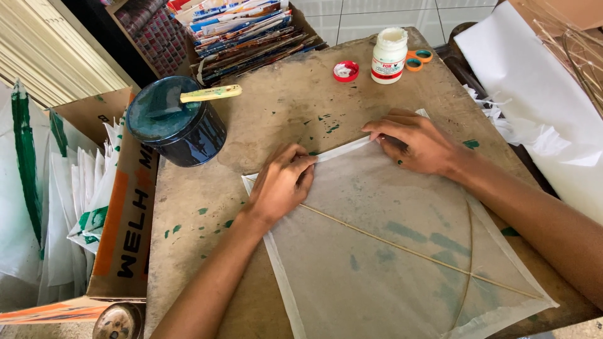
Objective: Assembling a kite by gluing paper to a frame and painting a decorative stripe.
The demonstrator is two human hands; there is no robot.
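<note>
Both hands lay flat, fingers extended, gripping nothing: left hand (281, 183) and right hand (416, 143) pressed the folded top edge of a thin translucent kite (389, 251) on the worn table (282, 107).

The lower corner of the paper kite (389, 251) was cut off by the bottom edge. Part of its folded upper edge was covered by the left hand (281, 183) and right hand (419, 143). The cardboard box (122, 213) was cropped at the left.
</note>
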